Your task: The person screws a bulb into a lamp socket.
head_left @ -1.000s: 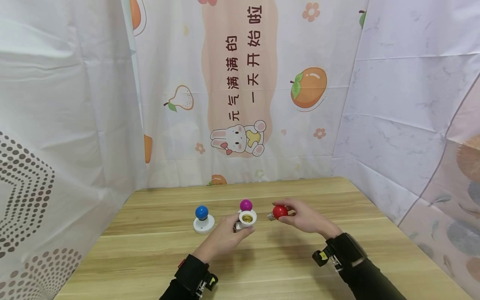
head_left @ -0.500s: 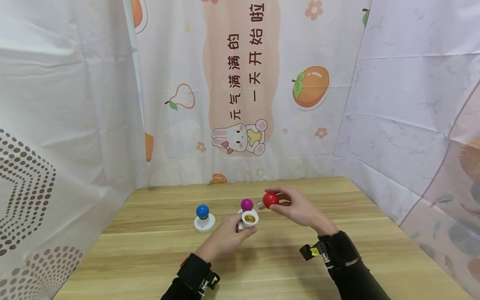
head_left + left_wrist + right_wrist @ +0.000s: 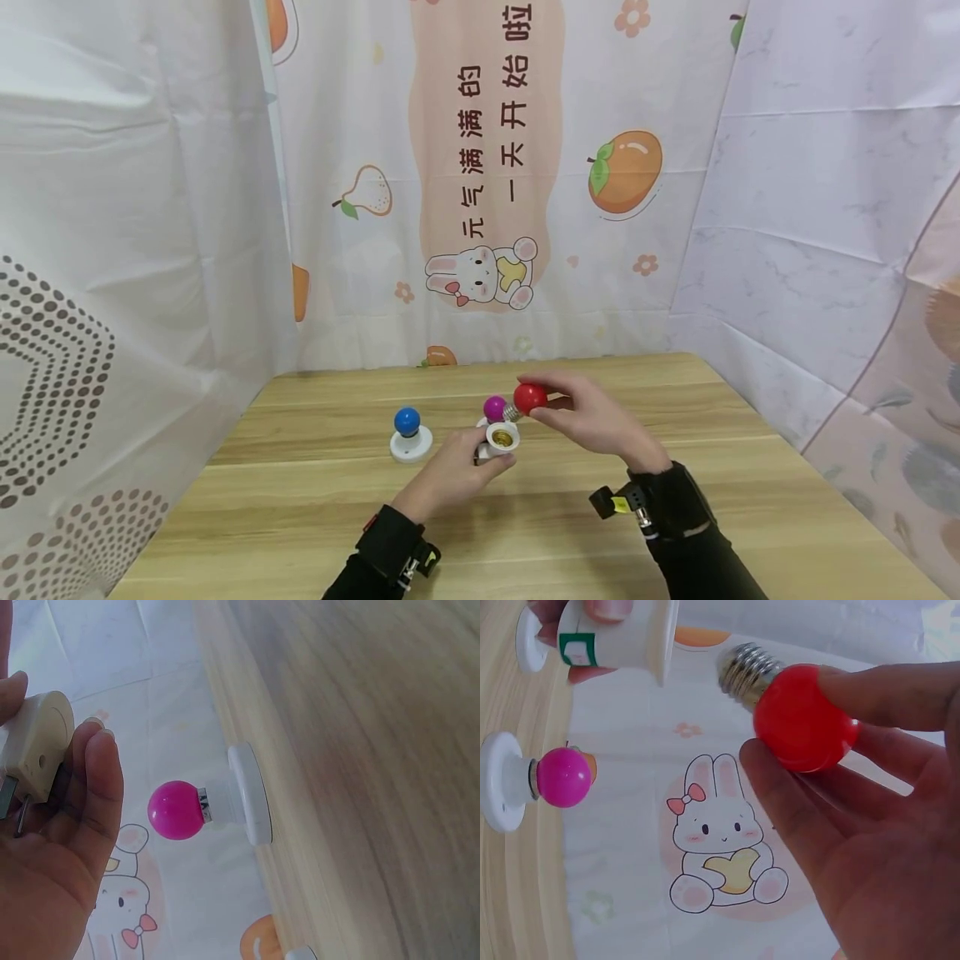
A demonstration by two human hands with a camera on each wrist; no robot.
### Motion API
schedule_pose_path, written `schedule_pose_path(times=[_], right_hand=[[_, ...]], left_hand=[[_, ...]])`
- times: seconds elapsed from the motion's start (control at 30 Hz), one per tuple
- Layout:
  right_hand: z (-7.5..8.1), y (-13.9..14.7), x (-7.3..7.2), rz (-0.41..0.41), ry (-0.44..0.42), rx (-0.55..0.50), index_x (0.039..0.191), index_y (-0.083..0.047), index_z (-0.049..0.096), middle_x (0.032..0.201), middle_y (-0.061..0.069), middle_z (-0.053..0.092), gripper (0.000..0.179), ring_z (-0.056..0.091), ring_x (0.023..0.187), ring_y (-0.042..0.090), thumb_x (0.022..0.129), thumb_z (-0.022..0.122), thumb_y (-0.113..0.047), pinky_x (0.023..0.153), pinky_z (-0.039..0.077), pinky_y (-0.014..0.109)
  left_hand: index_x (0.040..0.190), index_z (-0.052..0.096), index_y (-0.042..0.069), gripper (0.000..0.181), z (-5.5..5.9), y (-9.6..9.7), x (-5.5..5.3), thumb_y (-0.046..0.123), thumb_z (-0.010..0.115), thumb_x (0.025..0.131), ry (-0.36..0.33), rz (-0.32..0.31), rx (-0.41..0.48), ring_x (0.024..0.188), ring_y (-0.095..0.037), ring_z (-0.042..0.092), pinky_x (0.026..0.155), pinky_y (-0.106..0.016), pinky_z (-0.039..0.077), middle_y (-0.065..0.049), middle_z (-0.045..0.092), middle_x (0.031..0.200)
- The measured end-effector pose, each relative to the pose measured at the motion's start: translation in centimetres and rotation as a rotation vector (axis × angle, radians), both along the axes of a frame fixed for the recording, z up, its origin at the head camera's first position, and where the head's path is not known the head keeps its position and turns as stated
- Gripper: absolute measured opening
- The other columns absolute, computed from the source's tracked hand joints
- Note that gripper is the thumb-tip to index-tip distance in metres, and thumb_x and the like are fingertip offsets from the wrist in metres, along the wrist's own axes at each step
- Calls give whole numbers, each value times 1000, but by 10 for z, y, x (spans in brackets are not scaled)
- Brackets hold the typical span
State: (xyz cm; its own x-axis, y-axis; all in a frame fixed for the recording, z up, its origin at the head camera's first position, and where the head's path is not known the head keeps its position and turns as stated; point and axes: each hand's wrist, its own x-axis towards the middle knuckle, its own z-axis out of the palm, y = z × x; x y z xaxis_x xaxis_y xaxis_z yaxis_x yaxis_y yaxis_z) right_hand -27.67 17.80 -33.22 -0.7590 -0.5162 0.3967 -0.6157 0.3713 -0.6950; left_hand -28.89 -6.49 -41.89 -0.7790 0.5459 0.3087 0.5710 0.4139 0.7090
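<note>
The red bulb [image 3: 530, 398] is pinched in the right hand [image 3: 592, 421], raised above the table with its metal screw base [image 3: 744, 671] pointing at the white socket [image 3: 500, 437], just short of it. The left hand [image 3: 450, 475] grips that socket, which carries a small green label [image 3: 577, 648], unreadable. Behind stand a pink bulb [image 3: 494, 408] and a blue bulb [image 3: 406, 421] in sockets on the wooden table [image 3: 300, 500]. The backdrop curtain [image 3: 480, 167] reads "元气满满的一天开始啦".

- left hand [image 3: 45, 847] grips white socket [image 3: 34, 746]
- magenta bulb [image 3: 174, 811] sits in white base [image 3: 251, 793] on wooden table [image 3: 375, 750], apart from hand
- rabbit-print backdrop [image 3: 120, 915] behind
</note>
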Motion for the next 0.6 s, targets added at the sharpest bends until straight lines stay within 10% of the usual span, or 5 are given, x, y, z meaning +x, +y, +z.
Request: schedule_pose_path(times=[0.6], right_hand=[[0,-19,7,58,131,195,137,-8,61,128,8,64,46,63,112,21,94,65,8,96,53,38]], left_hand=[[135,61,15,41,1,0,0,38,64,101,23,-38,3,106,-8,65,90,-27,53,3,68,121]])
